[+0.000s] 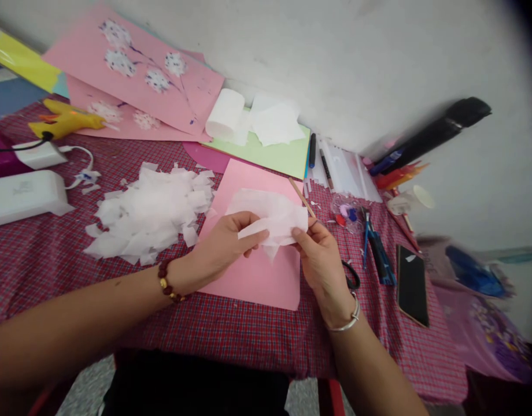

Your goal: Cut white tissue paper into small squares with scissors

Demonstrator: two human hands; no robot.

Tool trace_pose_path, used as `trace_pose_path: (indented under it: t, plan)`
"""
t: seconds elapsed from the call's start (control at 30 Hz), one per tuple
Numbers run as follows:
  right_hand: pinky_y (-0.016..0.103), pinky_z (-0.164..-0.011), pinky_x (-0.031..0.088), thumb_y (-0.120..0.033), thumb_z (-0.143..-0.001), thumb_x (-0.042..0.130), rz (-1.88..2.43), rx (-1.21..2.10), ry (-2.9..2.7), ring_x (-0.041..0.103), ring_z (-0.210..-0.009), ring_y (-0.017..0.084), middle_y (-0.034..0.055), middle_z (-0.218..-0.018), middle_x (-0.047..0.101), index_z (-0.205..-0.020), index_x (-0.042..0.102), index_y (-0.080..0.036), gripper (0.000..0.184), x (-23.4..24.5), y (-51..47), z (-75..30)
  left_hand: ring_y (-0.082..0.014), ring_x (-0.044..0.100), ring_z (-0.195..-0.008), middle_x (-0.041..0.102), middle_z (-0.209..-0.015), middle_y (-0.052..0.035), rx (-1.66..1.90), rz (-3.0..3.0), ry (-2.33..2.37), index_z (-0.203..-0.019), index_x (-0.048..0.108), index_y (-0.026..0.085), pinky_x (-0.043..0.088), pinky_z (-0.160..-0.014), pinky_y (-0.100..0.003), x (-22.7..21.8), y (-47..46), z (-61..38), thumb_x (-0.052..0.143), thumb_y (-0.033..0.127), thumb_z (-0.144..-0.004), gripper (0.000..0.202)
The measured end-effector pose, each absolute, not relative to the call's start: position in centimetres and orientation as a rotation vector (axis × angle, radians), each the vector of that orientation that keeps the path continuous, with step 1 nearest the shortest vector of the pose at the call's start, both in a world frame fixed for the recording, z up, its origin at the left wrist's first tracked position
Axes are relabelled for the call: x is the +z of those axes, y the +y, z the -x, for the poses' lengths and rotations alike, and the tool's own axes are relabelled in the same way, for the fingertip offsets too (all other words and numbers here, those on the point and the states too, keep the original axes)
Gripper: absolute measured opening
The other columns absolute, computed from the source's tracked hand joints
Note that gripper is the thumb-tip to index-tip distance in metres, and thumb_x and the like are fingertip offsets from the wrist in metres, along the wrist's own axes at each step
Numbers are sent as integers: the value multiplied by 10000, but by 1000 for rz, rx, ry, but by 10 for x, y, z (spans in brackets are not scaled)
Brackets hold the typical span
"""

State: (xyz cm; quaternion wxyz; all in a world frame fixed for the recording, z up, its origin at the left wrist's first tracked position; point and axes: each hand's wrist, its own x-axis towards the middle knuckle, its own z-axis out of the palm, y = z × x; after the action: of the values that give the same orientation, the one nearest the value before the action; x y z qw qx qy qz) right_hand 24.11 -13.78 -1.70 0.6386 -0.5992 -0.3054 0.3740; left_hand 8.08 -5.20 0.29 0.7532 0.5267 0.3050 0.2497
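Observation:
Thin white tissue paper (270, 211) is stretched between my two hands above a pink sheet of paper (252, 280). My left hand (231, 240) pinches its left edge between thumb and fingers. At the right edge, my right hand (318, 248) grips it the same way, thumb on top. A loose corner of the tissue hangs down between the hands. To the left of the pink sheet lies a heap of torn white tissue pieces (148, 211). Beside my right hand, a black scissor handle (351, 275) shows in part.
Behind stand a tissue roll (226, 112) and pink sheets with white flowers (148, 63). A yellow glue gun (66, 120) and white power strip (25, 196) are at left. At right lie a paintbrush (365, 240), a blue-black cutter (381, 254) and a phone (412, 286).

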Motion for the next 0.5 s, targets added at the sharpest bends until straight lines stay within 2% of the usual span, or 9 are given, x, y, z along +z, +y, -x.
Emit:
trace_pose_path:
  t: [0.1, 0.2, 0.27, 0.37, 0.43, 0.5]
  plan:
    - [397, -894, 507, -195, -812, 652, 1423, 516, -856, 615, -960, 203, 37, -1084, 628, -1093, 597, -283, 300, -3, -146, -238, -37, 395, -475, 541, -662, 53, 539, -1135, 672, -830, 582, 158, 309, -453, -189, 9, -50, -80, 735, 278, -718, 224]
    - [519, -1059, 413, -159, -812, 606, 1407, 161, -1187, 529, -1202, 278, 54, -1281, 536, -1166, 578, -323, 392, 16, -160, -233, -43, 398, -467, 556, -669, 51, 552, -1121, 689, -846, 566, 173, 316, -450, -200, 12, -49, -80, 721, 255, -713, 220]
    - [569, -1115, 340, -121, -792, 574, 1450, 93, -1487, 442, -1316, 318, 54, -1366, 495, -1169, 586, -330, 431, 22, -165, -230, -62, 417, -475, 545, -631, 49, 552, -1149, 707, -827, 569, 178, 339, -466, -219, 13, -50, -81, 697, 254, -729, 178]
    - [611, -1109, 315, -51, -767, 545, 1598, 65, -1785, 367, -1382, 342, 73, -1466, 419, -1256, 530, -328, 563, 19, -163, -229, -82, 434, -500, 555, -647, 39, 570, -1173, 692, -856, 595, 192, 354, -479, -235, 12, -52, -81, 664, 220, -732, 144]
    - [627, -1089, 317, -56, -774, 559, 1639, 31, -1856, 339, -1398, 359, 88, -1476, 407, -1237, 544, -316, 531, 12, -159, -231, -83, 429, -515, 556, -677, 39, 574, -1160, 643, -886, 609, 203, 350, -472, -228, 11, -53, -82, 646, 203, -735, 155]
    - [626, -1069, 326, -104, -792, 601, 1635, 35, -1887, 343, -1386, 375, 95, -1436, 448, -1092, 619, -294, 355, 7, -156, -234, -77, 414, -505, 531, -658, 44, 542, -1159, 621, -865, 607, 194, 337, -453, -217, 10, -53, -82, 644, 205, -741, 130]
